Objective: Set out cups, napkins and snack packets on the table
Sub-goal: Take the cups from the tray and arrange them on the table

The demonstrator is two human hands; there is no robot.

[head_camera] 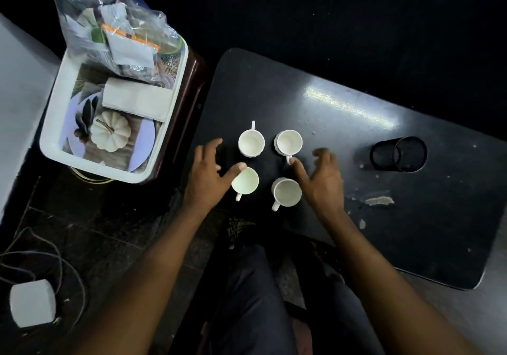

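Several white cups stand in a square on the black table point(356, 195): far left cup point(251, 142), far right cup point(289, 142), near left cup point(245, 181), near right cup point(286, 192). My left hand point(207, 175) is spread just left of them, its thumb tip touching the near left cup's rim. My right hand point(322, 180) hovers right of them, fingers apart, one fingertip at the far right cup's handle. Folded napkins point(137, 99) lie in a white tray point(52, 135) at left. A clear bag of snack packets point(118, 33) leans at the tray's far end.
A black mesh cylinder point(399, 153) lies on its side at the table's right. A torn scrap point(380, 200) marks the tabletop. The tray also holds a plate with a white pumpkin point(109, 134). A white box point(31, 302) with cables sits on the floor. My legs are below.
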